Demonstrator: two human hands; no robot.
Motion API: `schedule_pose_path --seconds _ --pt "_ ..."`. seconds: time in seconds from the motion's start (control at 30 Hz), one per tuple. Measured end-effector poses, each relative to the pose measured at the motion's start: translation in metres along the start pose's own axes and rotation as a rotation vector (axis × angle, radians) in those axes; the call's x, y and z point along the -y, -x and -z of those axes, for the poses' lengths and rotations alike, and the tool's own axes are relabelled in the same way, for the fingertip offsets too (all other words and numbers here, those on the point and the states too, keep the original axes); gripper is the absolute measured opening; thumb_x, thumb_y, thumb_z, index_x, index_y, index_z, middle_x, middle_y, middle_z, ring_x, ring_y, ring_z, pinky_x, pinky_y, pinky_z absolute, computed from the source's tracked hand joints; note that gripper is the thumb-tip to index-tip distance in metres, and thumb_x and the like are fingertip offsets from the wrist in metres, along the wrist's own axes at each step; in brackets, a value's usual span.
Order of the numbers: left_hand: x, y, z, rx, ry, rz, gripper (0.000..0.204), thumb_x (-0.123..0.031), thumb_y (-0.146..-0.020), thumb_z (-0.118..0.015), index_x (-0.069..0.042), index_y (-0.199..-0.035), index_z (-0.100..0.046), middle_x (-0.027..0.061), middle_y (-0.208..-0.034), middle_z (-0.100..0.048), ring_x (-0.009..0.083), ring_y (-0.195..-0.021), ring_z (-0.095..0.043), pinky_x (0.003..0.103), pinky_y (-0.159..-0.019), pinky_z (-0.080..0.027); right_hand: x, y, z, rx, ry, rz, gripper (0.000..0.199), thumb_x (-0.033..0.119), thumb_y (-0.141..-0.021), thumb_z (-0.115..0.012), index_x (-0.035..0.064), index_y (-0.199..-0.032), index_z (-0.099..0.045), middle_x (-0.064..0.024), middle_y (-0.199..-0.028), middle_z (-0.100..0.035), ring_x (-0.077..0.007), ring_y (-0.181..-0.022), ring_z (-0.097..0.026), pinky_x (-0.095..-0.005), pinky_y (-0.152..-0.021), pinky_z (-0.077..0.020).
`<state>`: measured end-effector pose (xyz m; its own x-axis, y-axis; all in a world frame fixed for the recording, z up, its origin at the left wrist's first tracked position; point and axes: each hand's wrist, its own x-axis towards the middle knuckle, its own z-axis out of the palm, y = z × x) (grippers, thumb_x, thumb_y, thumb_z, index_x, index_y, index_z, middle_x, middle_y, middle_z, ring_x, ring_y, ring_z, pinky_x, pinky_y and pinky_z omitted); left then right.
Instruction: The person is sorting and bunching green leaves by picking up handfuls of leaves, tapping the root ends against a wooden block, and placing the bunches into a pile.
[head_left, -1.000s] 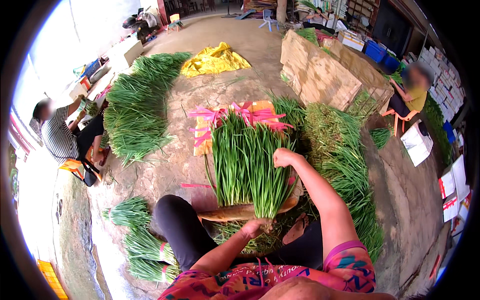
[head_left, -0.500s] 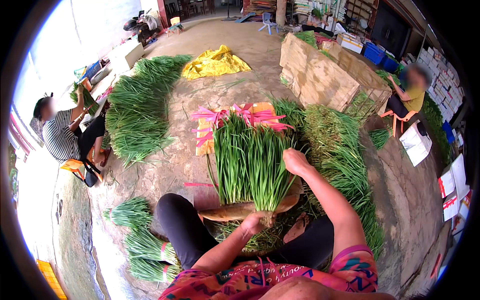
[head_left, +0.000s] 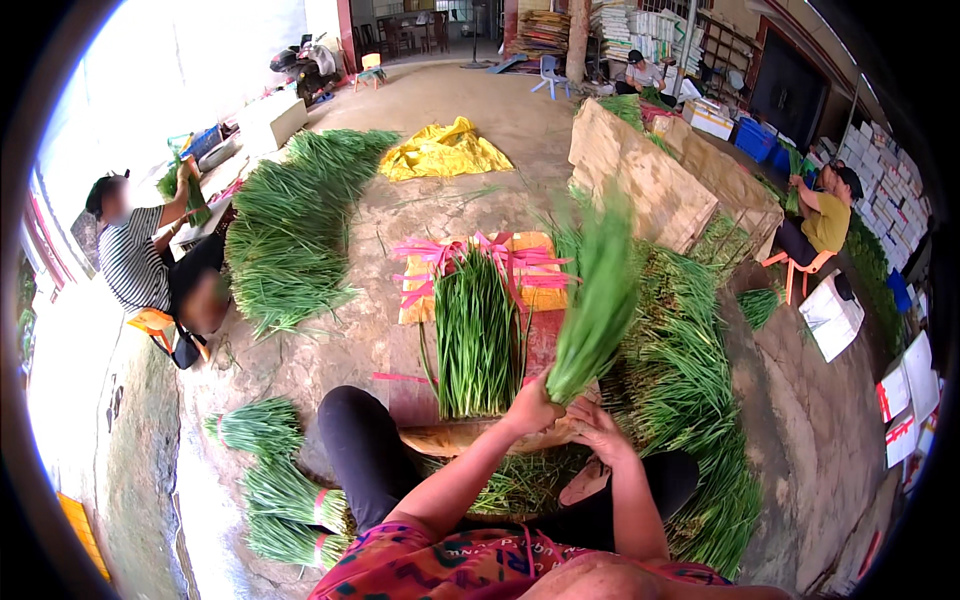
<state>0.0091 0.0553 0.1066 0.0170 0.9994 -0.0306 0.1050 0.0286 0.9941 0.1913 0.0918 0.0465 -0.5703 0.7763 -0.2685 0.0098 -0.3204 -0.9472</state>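
My left hand (head_left: 533, 406) is closed round the lower stalks of a bunch of chives (head_left: 595, 320), whose leafy tops tilt up to the right and are blurred by motion. Close by the stalk ends is my right hand (head_left: 598, 432), its fingers apart and stretched out beside the bunch; whether they touch it I cannot tell. Another bundle of chives (head_left: 474, 340) lies upright on a low reddish board (head_left: 542, 340) between my knees. Pink ribbon ties (head_left: 428, 258) spread over an orange-yellow sheet (head_left: 415, 305) at the board's far end.
Loose chives (head_left: 690, 370) are heaped along my right. Tied chive bundles (head_left: 295, 490) lie by my left knee. A larger chive pile (head_left: 290, 230) and a yellow cloth (head_left: 448, 150) are farther off, with wooden panels (head_left: 640, 170) at right. Seated people work on both sides.
The bunch has been lifted off the board and tipped to the right, in my left hand. My right hand has come down from the leaves to beside the stalk ends.
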Motion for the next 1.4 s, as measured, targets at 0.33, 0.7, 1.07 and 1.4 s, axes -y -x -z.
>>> schedule_pose_path --seconds 0.33,0.7,1.07,1.4 --pt "-0.013 0.03 -0.044 0.06 -1.06 -0.02 0.078 -0.023 -0.071 -0.06 -0.017 -0.136 -0.019 0.0222 -0.083 -0.058 0.0349 -0.073 -0.06 0.041 -0.064 -0.049 0.006 -0.003 -0.006 -0.1 -0.956 0.259 0.068 0.053 -0.071 -0.059 0.0062 -0.118 -0.044 -0.0106 -0.112 -0.051 -0.0265 -0.103 -0.049 -0.0429 -0.091 -0.0386" --pt "-0.023 0.041 0.001 0.226 0.371 -0.001 0.115 -0.037 -0.068 -0.071 -0.003 -0.132 0.018 0.0222 -0.12 -0.046 0.0321 -0.103 -0.051 0.042 -0.088 -0.04 0.084 -0.025 -0.023 0.383 -0.69 0.195 0.063 0.026 -0.078 -0.059 0.0035 -0.13 -0.032 -0.0109 -0.102 -0.055 -0.0214 -0.092 -0.056 -0.0376 -0.081 -0.047" --pt "0.102 0.019 -0.032 0.183 1.434 0.447 0.05 -0.023 -0.082 -0.057 0.001 -0.121 -0.039 0.02 -0.109 -0.054 0.0291 -0.097 -0.056 0.039 -0.08 -0.049 0.008 -0.078 0.013 -0.11 0.493 -0.117 0.085 0.052 -0.076 -0.057 -0.0002 -0.133 -0.022 -0.0193 -0.127 -0.039 -0.0267 -0.11 -0.045 -0.0374 -0.091 -0.0376" --pt "0.107 0.03 -0.036 0.227 1.515 0.381 0.07 -0.043 -0.078 -0.053 0.001 -0.128 -0.029 0.0245 -0.123 -0.041 0.0406 -0.112 -0.042 0.052 -0.096 -0.033 -0.019 -0.056 0.018 -0.107 0.295 -0.14 0.084 0.023 -0.075 -0.064 -0.0054 -0.133 -0.011 -0.0228 -0.13 -0.032 -0.0253 -0.11 -0.044 -0.0312 -0.089 -0.0389"
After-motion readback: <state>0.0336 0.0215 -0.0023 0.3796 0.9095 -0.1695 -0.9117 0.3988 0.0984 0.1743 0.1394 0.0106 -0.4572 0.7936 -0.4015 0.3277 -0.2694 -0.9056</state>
